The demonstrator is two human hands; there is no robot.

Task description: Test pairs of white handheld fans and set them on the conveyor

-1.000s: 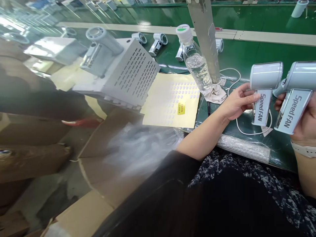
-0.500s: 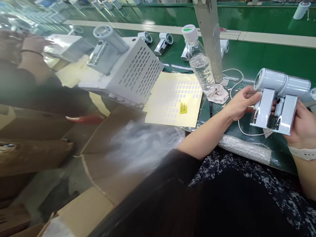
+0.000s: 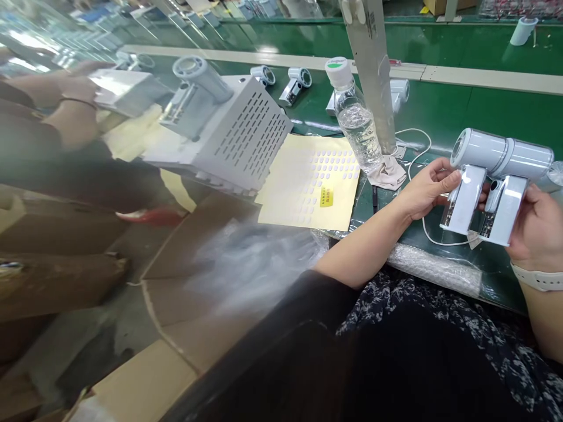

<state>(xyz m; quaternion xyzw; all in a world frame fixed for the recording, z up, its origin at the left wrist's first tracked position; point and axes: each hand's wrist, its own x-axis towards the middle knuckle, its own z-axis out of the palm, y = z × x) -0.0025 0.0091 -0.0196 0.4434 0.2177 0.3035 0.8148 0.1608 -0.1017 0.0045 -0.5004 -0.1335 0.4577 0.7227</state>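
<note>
Two white handheld fans are pressed together, barrels end to end. My left hand (image 3: 426, 190) is shut on the handle of the left fan (image 3: 461, 199), with its fingertips against the glossy white grip. My right hand (image 3: 536, 228), a white watch strap on its wrist, grips the right fan (image 3: 504, 211) by its handle. Part of that hand is hidden behind the fans. A white cable (image 3: 433, 240) loops on the green belt under my hands.
A grey perforated metal case (image 3: 237, 135) with a fan (image 3: 197, 82) lies left of a yellow sticker sheet (image 3: 308, 187). Nearby stand a water bottle (image 3: 354, 114) and metal post (image 3: 373, 76). Bubble wrap (image 3: 433, 269) lies below. A co-worker's arm (image 3: 74, 102) is far left.
The two fans were held apart with their Speed FAN labels showing. They have been turned and brought together end to end. A co-worker's arm has come into view at the left.
</note>
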